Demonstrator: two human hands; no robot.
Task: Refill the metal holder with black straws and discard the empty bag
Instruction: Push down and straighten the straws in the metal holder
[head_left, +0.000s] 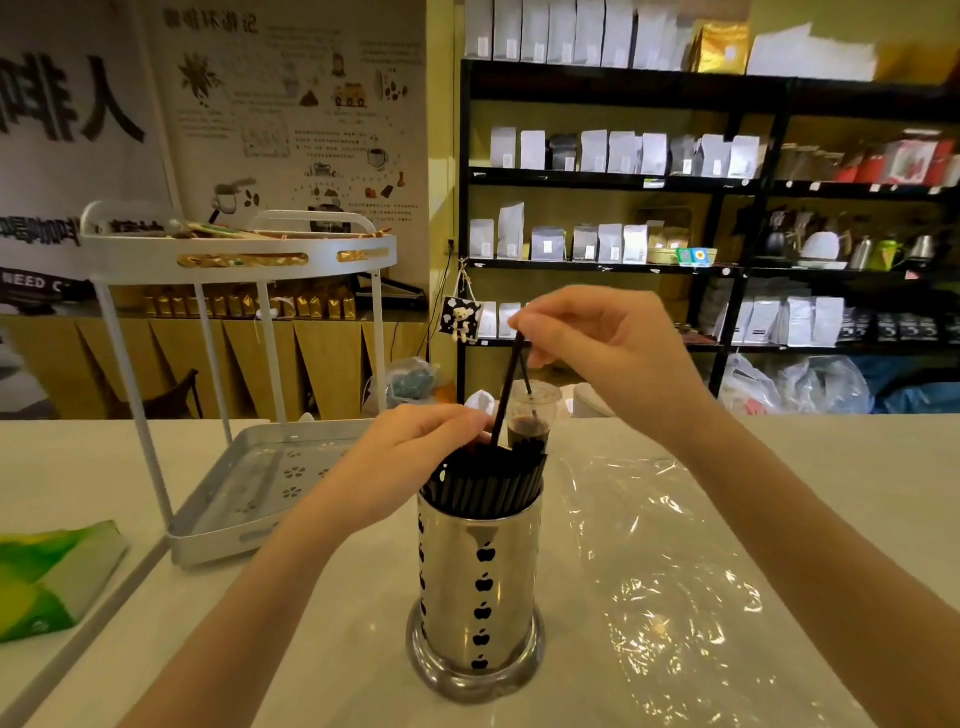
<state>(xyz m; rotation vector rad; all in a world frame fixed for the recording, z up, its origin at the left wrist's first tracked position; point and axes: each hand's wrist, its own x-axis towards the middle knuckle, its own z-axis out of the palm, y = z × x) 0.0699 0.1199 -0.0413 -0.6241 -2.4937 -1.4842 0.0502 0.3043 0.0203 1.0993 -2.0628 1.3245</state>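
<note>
Fingers (524, 325) of your right hand (597, 343) pinch one black straw (506, 384) above one metal holder (478, 587) on a pale desk (322, 623), shelves (727, 182) behind.

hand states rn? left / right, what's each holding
Left hand: fingers curled on the straws at the metal holder rim; grip hidden, cannot be told.
Right hand: closed, pinching the top of one black straw.

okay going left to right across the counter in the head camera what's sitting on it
Green packet → white two-tier rack → metal holder filled with black straws → empty clear plastic bag. The lidded drink cup behind the holder overlaps it, so I leave it out.
</note>
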